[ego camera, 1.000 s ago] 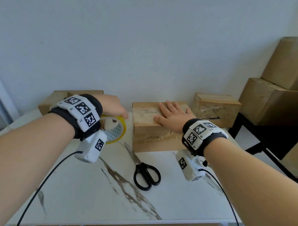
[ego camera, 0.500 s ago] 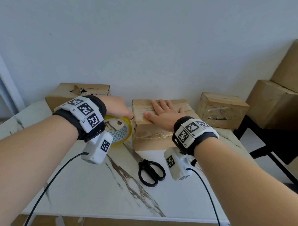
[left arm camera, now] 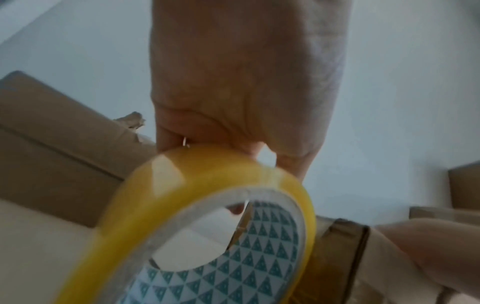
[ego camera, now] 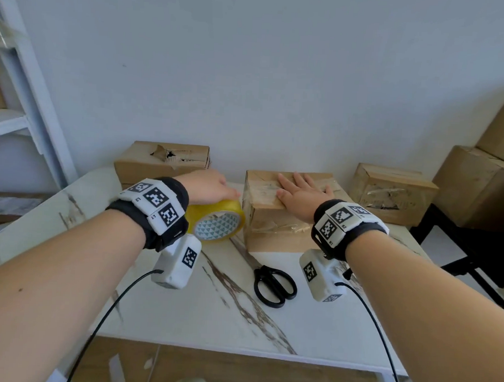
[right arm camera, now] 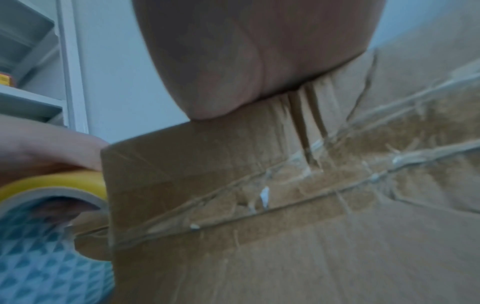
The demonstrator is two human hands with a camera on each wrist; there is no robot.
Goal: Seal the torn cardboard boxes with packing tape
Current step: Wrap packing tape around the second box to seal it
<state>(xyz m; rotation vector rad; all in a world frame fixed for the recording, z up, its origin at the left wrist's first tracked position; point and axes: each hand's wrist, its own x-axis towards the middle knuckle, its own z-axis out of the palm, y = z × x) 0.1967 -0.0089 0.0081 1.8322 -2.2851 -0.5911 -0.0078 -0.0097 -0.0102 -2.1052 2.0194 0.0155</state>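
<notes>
A yellow roll of packing tape (ego camera: 214, 222) (left arm camera: 207, 216) (right arm camera: 52, 183) stands on edge against the left side of the middle cardboard box (ego camera: 272, 223) (right arm camera: 259, 205). My left hand (ego camera: 209, 186) (left arm camera: 244, 82) grips the roll from above. My right hand (ego camera: 299, 193) (right arm camera: 246, 57) lies flat, fingers straight, on the top of the middle box, which has clear tape across its front. A torn box (ego camera: 162, 161) (left arm camera: 52, 144) with a ragged hole in its top sits at the back left. A third box (ego camera: 392, 194) sits at the back right.
Black scissors (ego camera: 272, 284) lie on the white marbled table (ego camera: 181, 317) in front of the middle box. Larger cardboard boxes (ego camera: 482, 180) are stacked on a black stand at the right. A white shelf unit (ego camera: 24, 94) stands at the left.
The tape roll and my left hand have moved right, up against the middle box. My right hand stays flat on that box's top. The head view has shifted.
</notes>
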